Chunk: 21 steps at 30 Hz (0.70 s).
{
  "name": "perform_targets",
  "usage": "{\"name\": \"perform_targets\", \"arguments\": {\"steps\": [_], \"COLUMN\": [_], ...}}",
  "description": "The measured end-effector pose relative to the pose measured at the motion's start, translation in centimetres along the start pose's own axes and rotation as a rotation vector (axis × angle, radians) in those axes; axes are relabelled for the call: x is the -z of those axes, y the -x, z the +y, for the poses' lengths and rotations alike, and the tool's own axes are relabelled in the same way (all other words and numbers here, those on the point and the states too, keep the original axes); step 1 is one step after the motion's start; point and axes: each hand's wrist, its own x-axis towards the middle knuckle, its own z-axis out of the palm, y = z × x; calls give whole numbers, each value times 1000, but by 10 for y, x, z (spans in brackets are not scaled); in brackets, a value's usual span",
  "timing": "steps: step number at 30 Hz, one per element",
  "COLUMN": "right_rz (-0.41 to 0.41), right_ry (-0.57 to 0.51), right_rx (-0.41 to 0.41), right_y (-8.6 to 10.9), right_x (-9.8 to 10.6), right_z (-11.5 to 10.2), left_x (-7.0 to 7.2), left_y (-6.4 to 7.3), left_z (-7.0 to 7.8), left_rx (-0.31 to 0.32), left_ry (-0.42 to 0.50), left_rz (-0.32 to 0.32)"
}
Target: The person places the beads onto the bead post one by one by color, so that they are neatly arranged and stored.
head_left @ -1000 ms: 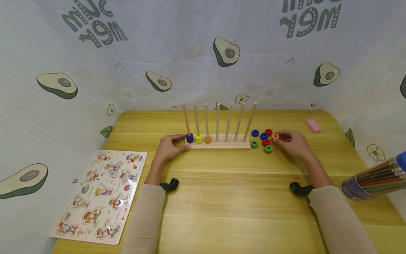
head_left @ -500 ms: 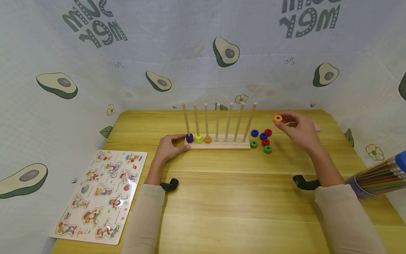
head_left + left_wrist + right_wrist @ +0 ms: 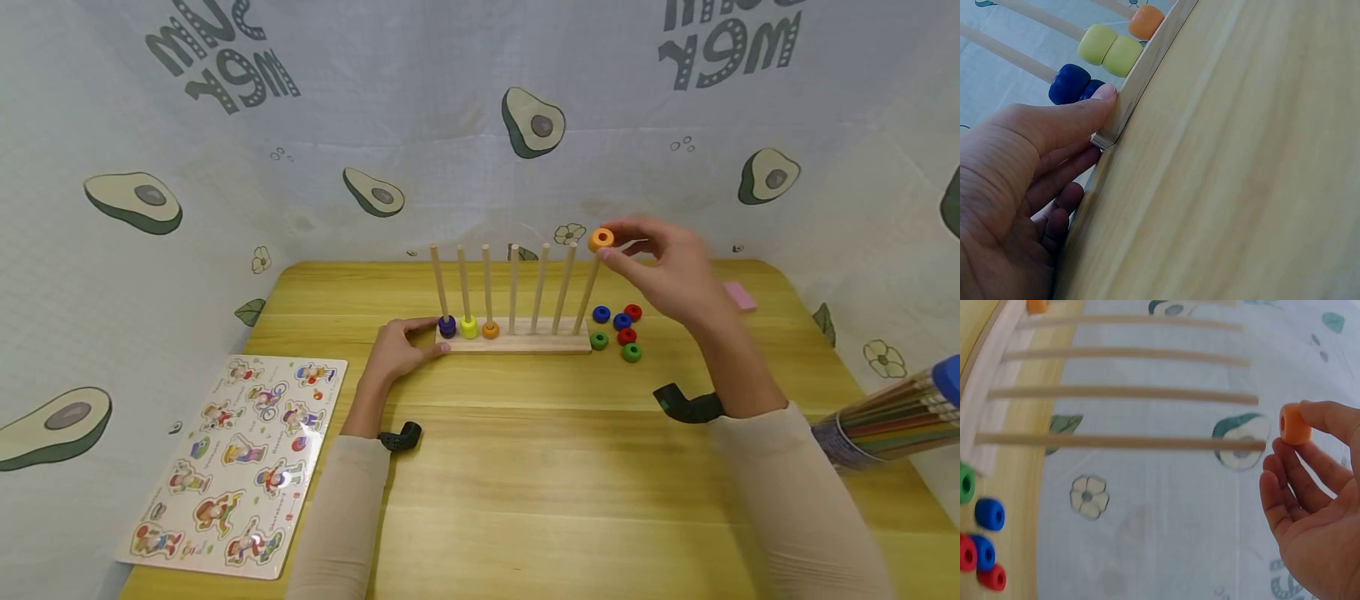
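My right hand [image 3: 663, 267] pinches an orange bead [image 3: 600, 241] between thumb and fingertips. In the right wrist view the orange bead [image 3: 1297, 425] is just off the tip of the rightmost peg [image 3: 1122, 442], with a small gap between them. A wooden peg rack [image 3: 525, 342] stands on the table. Dark blue beads [image 3: 447, 327], yellow beads [image 3: 468, 327] and one orange bead sit on its left three pegs; the others are bare. My left hand [image 3: 397, 346] grips the rack's left end, its thumb over the base in the left wrist view.
Loose blue, red and green beads [image 3: 627, 336] lie right of the rack. Farther right are a pink block [image 3: 740, 296] and a tub of coloured sticks [image 3: 855, 437]. A picture puzzle board [image 3: 240, 462] lies at the left. Patterned cloth [image 3: 450, 133] hangs behind.
My right hand has lifted the orange bead from the loose beads and carried it up and left to the rightmost peg's top. The left hand and rack have stayed put.
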Motion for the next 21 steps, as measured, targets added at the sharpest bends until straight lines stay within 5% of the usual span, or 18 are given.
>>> {"name": "perform_targets", "arguments": {"steps": [21], "right_rz": [-152], "right_ry": [24], "right_rx": [158], "right_y": [-44], "right_x": [-74], "right_z": [-55], "left_x": [1], "left_y": [-1], "left_z": [-1], "left_rx": [-12], "left_ry": [-7], "left_rz": [-2]}}
